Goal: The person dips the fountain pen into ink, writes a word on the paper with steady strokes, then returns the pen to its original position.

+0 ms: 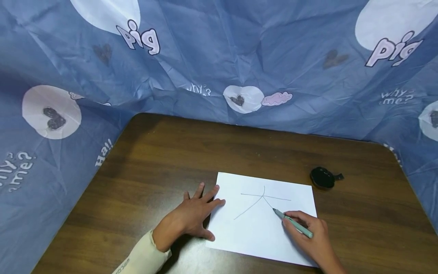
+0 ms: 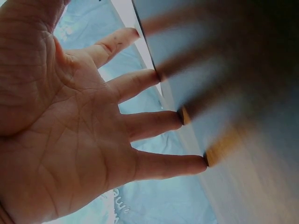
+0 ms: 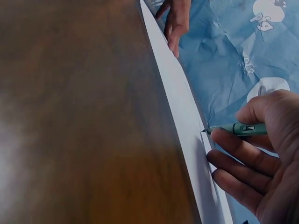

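A white sheet of paper (image 1: 253, 236) lies on the wooden table, bearing thin drawn lines: a crossbar, a short upright and two slanting strokes. My right hand (image 1: 309, 232) pinches a green pen (image 1: 297, 226), its dark tip touching the paper at the lower end of the right slanting stroke. In the right wrist view the pen (image 3: 238, 129) sits between thumb and fingers. My left hand (image 1: 193, 217) is spread, with some fingertips on the paper's left edge and the rest over the table. The left wrist view shows that palm (image 2: 70, 130) with its fingers straight.
A small black rounded object (image 1: 322, 178) with a short tab lies on the table (image 1: 164, 152), beyond the paper's upper right corner. A blue printed cloth (image 1: 205, 49) hangs behind the table and at its sides.
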A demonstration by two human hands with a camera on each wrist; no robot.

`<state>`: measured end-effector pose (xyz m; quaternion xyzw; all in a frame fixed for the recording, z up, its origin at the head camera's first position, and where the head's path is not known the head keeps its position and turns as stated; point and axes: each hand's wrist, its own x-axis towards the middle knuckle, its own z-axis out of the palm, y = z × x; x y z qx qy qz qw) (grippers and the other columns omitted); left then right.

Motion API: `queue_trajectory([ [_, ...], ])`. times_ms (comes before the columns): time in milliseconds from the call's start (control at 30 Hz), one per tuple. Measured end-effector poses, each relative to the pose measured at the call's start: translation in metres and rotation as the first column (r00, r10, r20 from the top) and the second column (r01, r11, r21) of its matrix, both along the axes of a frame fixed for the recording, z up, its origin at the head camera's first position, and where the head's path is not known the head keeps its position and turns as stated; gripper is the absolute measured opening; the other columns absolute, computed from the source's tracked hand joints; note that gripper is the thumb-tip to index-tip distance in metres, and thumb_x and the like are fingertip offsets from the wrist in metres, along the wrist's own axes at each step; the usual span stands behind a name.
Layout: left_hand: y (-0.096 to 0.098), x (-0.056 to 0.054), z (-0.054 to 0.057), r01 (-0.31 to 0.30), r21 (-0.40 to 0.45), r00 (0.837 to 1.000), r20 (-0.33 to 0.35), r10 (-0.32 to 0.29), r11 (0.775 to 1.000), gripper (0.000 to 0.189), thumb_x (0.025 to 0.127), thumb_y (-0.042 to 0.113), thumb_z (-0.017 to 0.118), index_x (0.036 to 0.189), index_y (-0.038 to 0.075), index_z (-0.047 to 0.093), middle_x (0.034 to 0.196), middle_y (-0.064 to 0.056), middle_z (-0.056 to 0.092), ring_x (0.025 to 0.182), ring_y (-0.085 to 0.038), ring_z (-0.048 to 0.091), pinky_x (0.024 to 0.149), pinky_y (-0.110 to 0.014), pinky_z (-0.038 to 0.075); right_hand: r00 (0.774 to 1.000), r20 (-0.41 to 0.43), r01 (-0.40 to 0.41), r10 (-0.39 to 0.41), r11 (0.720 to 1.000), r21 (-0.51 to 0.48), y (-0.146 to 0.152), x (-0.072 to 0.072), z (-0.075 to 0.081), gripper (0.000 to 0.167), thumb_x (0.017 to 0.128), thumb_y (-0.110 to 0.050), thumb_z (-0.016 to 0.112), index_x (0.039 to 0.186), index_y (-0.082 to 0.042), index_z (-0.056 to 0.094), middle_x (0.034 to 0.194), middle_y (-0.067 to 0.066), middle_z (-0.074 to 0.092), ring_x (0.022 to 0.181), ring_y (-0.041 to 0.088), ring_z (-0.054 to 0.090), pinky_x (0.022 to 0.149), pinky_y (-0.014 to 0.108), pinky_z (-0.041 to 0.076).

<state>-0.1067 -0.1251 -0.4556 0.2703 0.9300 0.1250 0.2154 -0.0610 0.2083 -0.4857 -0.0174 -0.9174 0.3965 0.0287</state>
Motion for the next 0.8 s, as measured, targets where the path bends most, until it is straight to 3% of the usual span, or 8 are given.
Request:
queue_trajectory([
  [100,0.001,0.001,-0.001,-0.002,0.003,1.000,0.004,0.002,1.000,0.097,0.068,0.050,0.089,0.150,0.023,0.045,0.165,-0.009,0.018,0.147,-0.050,0.010,0.097,-0.079,0.026,0.999,0.044,0.013,-0.013,1.000,0.006,0.005,0.005,0.001,0.015,0.085,-0.021,0.082,0.098,-0.014,0.078,0.090,-0.004,0.074,0.071,0.010,0.059,0.068,0.024,0.048],
  [267,0.001,0.000,-0.002,0.003,0.002,1.000,-0.007,-0.003,1.000,0.097,0.069,0.050,0.088,0.150,0.023,0.044,0.166,-0.010,0.017,0.146,-0.050,0.011,0.097,-0.079,0.027,0.998,0.048,0.035,-0.034,0.999,-0.015,0.012,0.013,0.000,0.013,0.084,-0.017,0.082,0.096,-0.014,0.078,0.089,-0.004,0.074,0.069,0.010,0.060,0.065,0.025,0.049],
  [567,0.001,0.000,-0.002,0.004,-0.002,1.000,-0.009,-0.004,1.000,0.096,0.069,0.050,0.088,0.150,0.023,0.044,0.166,-0.009,0.017,0.147,-0.050,0.011,0.096,-0.079,0.027,0.973,0.206,0.115,-0.106,0.993,-0.034,0.023,0.025,0.005,0.024,0.087,-0.026,0.079,0.105,-0.011,0.077,0.096,0.001,0.075,0.075,0.014,0.061,0.067,0.025,0.048],
  [800,0.000,0.001,-0.002,0.009,0.005,1.000,-0.016,-0.008,1.000,0.096,0.069,0.050,0.088,0.150,0.022,0.044,0.165,-0.010,0.018,0.146,-0.051,0.012,0.096,-0.080,0.027,0.974,0.196,0.128,-0.118,0.991,-0.040,0.035,0.034,0.006,0.023,0.087,-0.026,0.079,0.103,-0.009,0.077,0.101,0.002,0.075,0.084,0.009,0.065,0.071,0.022,0.051],
])
